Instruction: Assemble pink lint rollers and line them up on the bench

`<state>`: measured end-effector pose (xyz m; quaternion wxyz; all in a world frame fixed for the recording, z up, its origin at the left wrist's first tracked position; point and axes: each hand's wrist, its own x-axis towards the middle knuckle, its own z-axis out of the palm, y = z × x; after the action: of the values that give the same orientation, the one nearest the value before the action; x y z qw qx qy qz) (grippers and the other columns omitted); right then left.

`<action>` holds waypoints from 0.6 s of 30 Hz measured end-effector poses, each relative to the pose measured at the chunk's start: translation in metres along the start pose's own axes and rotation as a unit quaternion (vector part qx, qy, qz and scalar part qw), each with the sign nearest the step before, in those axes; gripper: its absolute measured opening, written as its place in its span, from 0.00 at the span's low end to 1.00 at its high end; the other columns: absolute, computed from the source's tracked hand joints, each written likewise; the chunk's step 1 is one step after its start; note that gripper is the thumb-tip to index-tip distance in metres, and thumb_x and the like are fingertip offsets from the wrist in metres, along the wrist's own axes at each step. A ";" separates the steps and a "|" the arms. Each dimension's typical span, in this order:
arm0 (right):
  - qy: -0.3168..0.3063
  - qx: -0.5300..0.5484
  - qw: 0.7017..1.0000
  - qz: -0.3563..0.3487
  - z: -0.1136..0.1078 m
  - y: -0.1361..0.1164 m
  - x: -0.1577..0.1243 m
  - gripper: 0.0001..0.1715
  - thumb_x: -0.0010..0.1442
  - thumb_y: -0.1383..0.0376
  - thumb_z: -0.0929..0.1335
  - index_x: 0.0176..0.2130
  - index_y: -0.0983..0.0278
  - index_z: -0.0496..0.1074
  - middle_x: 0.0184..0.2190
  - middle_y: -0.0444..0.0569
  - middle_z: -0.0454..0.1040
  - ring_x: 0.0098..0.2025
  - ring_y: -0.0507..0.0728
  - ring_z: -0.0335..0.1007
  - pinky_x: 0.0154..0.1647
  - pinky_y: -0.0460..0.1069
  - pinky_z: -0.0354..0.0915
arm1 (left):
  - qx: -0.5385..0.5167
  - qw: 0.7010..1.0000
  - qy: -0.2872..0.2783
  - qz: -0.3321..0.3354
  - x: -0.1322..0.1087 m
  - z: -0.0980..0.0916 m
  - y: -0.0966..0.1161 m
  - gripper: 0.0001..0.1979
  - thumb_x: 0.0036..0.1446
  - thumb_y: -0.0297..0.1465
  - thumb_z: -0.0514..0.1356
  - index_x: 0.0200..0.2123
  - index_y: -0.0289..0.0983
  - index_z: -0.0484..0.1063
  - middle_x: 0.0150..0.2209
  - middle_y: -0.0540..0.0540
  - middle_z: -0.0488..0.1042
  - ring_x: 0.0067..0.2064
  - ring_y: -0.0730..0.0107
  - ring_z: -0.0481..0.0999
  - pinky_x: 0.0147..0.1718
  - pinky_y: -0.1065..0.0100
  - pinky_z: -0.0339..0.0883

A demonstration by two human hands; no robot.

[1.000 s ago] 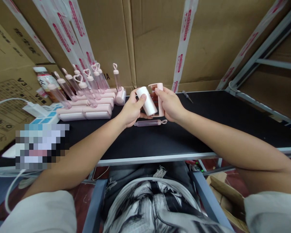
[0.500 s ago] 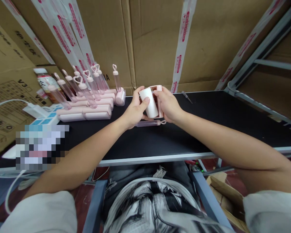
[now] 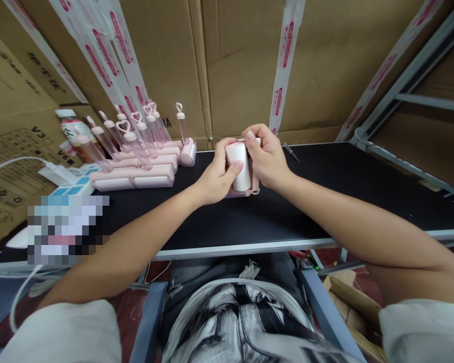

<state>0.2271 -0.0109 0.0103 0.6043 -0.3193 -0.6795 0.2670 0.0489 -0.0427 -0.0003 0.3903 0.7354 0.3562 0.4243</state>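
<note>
Right, the white cylinder (image 3: 241,169) is held nearly upright over the counter (image 3: 215,227), its lower end by the clear tube (image 3: 236,194) lying there. Left hand (image 3: 216,177) has its fingers wrapped round the barrel, thumb across the front. Right hand (image 3: 268,157) seems to pinch the pink shell (image 3: 254,183) alongside; grip partly hidden, so not certain. Cylinder's probably light, rigid, smooth enough to twist. Best hold: mid-barrel, thumb opposing fingers. Shell looks thinner, may flex; take it by the spine.

Beyond the right hand (image 3: 269,155), the tabletop (image 3: 344,166) leaves passing room, while upright tubes (image 3: 136,150) block the left.
</note>
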 end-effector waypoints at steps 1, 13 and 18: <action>0.003 -0.003 1.000 -0.013 0.000 0.000 0.000 0.34 0.69 0.31 0.66 0.42 0.57 0.67 0.38 0.47 0.72 0.40 0.57 0.71 0.45 0.54 0.72 | 0.005 1.000 -0.008 0.010 0.000 -0.001 -0.001 0.39 0.68 0.59 0.61 0.72 0.50 0.51 0.62 0.35 0.70 0.46 0.52 0.82 0.44 0.47 0.84; 0.049 0.021 0.990 -0.129 0.002 0.015 0.000 0.26 0.73 0.37 0.67 0.43 0.56 0.66 0.37 0.46 0.71 0.37 0.56 0.70 0.42 0.55 0.70 | 0.078 0.985 -0.020 0.153 0.004 -0.001 -0.008 0.34 0.74 0.52 0.56 0.71 0.42 0.49 0.66 0.31 0.66 0.61 0.47 0.77 0.65 0.40 0.71; 0.026 0.034 0.992 -0.116 0.005 0.017 -0.003 0.25 0.74 0.39 0.67 0.42 0.56 0.66 0.35 0.45 0.70 0.35 0.55 0.70 0.39 0.53 0.69 | 0.060 0.989 -0.013 0.132 0.001 0.000 -0.009 0.34 0.73 0.54 0.56 0.69 0.41 0.51 0.63 0.32 0.69 0.57 0.49 0.78 0.62 0.42 0.74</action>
<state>0.2245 -0.0022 -0.0049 0.6590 -0.2240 -0.6867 0.2098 0.0475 -0.0379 -0.0081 0.2901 0.8035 0.2757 0.4407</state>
